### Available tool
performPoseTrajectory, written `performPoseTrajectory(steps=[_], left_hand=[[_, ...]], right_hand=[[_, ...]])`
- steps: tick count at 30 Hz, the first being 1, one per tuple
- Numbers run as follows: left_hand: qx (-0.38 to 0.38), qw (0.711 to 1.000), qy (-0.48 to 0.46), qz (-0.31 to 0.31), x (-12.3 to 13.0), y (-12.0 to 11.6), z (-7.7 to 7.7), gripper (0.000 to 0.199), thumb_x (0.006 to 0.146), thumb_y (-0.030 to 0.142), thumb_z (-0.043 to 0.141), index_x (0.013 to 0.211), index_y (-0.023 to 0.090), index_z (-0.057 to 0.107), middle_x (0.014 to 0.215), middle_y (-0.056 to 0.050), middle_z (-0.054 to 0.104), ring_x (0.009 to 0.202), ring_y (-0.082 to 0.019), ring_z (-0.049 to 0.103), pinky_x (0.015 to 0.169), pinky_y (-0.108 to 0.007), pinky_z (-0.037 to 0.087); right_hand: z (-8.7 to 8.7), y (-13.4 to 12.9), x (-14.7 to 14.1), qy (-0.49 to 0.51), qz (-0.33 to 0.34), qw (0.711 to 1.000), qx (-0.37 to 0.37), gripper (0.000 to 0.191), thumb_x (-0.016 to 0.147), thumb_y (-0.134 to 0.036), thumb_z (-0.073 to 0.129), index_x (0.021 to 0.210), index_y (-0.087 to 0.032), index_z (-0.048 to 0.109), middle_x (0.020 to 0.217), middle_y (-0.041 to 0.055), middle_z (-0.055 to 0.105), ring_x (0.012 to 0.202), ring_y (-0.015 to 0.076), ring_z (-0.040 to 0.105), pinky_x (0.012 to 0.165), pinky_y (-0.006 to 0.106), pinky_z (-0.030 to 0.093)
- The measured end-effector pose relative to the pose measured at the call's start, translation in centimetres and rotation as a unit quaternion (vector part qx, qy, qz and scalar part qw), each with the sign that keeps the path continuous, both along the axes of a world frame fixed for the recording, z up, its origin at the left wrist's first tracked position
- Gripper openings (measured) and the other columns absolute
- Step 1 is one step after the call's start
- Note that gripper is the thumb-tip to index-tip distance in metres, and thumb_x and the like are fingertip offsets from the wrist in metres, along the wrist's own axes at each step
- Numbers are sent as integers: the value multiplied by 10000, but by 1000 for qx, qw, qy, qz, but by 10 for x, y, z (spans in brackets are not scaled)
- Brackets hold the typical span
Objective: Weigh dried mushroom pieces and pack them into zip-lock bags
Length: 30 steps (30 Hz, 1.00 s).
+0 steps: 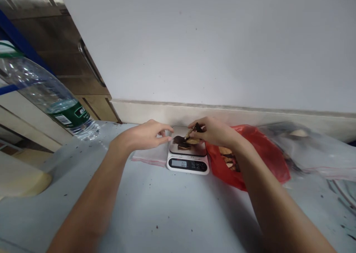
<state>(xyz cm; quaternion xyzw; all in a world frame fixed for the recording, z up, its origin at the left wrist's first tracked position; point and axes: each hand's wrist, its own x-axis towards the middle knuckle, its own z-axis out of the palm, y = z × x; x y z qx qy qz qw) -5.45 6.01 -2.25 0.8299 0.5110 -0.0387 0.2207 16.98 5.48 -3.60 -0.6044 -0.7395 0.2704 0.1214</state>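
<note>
A white digital scale (pixel 187 164) stands on the table, its display reading 0.0. Dark and tan dried slices (pixel 183 147) lie on its metal plate. My right hand (pixel 213 131) pinches some dried slices (pixel 197 128) just over the plate's right side. At the plate's left edge is my left hand (pixel 148 135), thumb and fingers apart with nothing between them. Right of the scale, partly behind my right forearm, an open red plastic bag (pixel 267 156) holds more slices.
A clear water bottle (pixel 50 86) with a green label stands at the left. Flat clear zip bags (pixel 151 156) lie left of the scale, and a larger clear bag (pixel 317 149) lies at the right. A white wall (pixel 217 49) rises behind.
</note>
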Motion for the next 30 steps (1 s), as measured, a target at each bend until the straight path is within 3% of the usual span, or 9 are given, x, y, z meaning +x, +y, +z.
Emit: performPoseTrajectory(steps=[4,7,14,19,25,30], left_hand=[[-8,1000,21,3,3,-1,3,472,1010,392,499,1448,255,609,1444,-64,663,1282,-249,629,969,-288,485],[-15,1000,25,7,3,-2,5,486,1004,396,502,1461,260,596,1465,-60,649,1296,-256,622,983,-295,484],[-17,999,35,15,-1,-3,11,498,1000,400,478,1468,263,578,1451,-72,651,1288,-257,618,997,-309,474],[-44,996,79,20,-4,-4,17,414,932,397,542,1304,259,661,1272,-66,724,1053,-237,698,826,-287,509],[-135,975,176,16,4,0,-5,492,595,304,809,1064,228,681,1075,-38,754,848,-221,695,589,-251,480],[-143,970,194,18,9,2,-15,312,584,68,636,846,213,725,902,-17,787,779,-201,708,551,-229,447]], right_hand=[[-1,1,0,-2,16,1000,-11,292,943,-189,634,1200,-141,763,983,70,818,848,188,717,760,266,490],[0,1,4,-7,18,1000,-3,228,953,-217,622,1102,-151,780,918,48,813,812,185,704,753,274,484],[1,3,11,-10,5,999,44,200,946,-183,577,990,-189,772,990,38,818,865,186,711,776,277,490],[9,1,20,-6,-5,996,86,171,924,-276,605,909,-196,755,977,46,815,854,200,703,762,295,494],[29,-13,41,10,39,995,92,112,826,-318,623,852,-222,674,785,11,761,695,178,661,651,283,480],[40,-22,53,-19,76,996,52,186,789,-384,607,748,-211,660,745,32,740,686,203,660,630,308,488]])
